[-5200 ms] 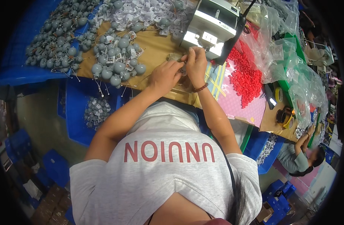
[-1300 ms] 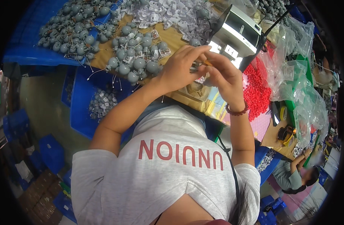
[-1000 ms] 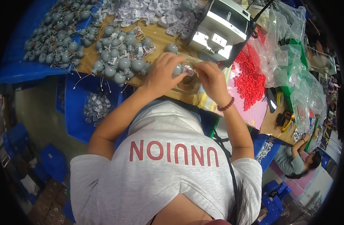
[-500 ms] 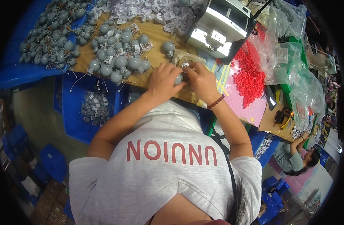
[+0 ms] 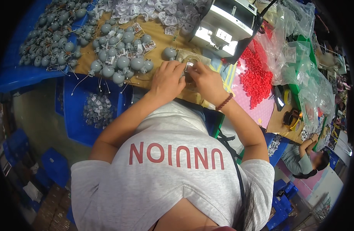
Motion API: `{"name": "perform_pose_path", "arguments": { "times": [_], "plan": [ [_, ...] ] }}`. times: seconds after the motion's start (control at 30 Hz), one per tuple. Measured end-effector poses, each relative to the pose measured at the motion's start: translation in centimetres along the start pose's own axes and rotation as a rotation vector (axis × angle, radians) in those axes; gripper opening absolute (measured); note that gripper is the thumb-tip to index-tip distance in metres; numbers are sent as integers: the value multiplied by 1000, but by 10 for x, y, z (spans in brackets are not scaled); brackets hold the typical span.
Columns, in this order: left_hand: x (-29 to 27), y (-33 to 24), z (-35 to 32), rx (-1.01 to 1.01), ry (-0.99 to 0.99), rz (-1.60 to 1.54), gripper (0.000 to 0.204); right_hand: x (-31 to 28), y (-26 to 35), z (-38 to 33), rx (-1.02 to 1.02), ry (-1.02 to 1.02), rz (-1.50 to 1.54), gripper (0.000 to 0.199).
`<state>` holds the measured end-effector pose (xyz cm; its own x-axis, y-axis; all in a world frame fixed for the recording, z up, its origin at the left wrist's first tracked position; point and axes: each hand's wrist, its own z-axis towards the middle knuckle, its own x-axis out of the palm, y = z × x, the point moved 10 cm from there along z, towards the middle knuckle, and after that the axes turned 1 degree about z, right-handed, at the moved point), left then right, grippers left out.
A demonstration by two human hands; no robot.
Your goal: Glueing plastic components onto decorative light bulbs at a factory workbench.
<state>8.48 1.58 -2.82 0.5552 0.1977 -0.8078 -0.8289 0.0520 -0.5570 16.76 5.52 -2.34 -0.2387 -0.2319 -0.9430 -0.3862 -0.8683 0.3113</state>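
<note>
The left hand [image 5: 167, 79] and right hand [image 5: 207, 80] pinch a small clear-packed part [image 5: 188, 67] together over the workbench [image 5: 161, 38]. This looks like mid-assembly; the next move likely calls for a steady fingertip grip.

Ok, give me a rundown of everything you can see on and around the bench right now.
Grey round parts: many, grey with wire leads, bench left of the hands.
Single grey part: one, just above the left hand.
Clear pouches: many, whitish, bench top.
Machine: one, white and grey, top centre.
Red beads: heap, on a pink mat, right.
Plastic bags: several, clear, far right.
Blue bin: one, below the bench, holds small pouches.
Co-worker: one, seated lower right.
Left hand: pinching a small clear piece.
Right hand: on the same piece, bead bracelet at the wrist.
</note>
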Motion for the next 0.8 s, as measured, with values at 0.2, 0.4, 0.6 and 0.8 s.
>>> {"name": "perform_pose_path", "arguments": {
  "times": [0.2, 0.4, 0.6, 0.8],
  "plan": [
    [7, -9, -3, 46, -12, 61, 49, 13, 4, -10, 41, 43, -78, 31],
    [19, -19, -5, 189, -37, 203, 48, -19, -58, -30, 195, -230, 527, 36],
    [28, -12, -4, 207, 14, 190, 48, -23, -88, -70, 330, -172, 565, 39],
    [20, -16, 0, 225, 4, 157, 40, 1, -73, -66, 366, -191, 375, 33]
  ]
}}
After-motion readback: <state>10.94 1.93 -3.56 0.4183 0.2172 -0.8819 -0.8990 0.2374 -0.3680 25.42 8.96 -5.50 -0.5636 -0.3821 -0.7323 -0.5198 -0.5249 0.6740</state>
